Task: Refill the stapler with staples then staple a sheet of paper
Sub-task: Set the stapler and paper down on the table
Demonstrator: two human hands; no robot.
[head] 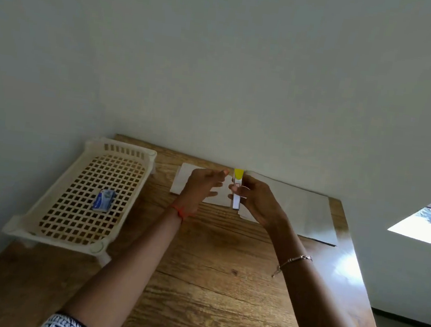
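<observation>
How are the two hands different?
The right hand grips the stapler; the left hand has its fingers out straight and holds nothing I can see. The left wrist wears a red thread; the right wrist wears a thin bracelet. Both hands are above the sheets of paper on the table.

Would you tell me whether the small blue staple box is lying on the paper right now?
No, the staple box lies inside the cream basket, apart from the paper.
</observation>
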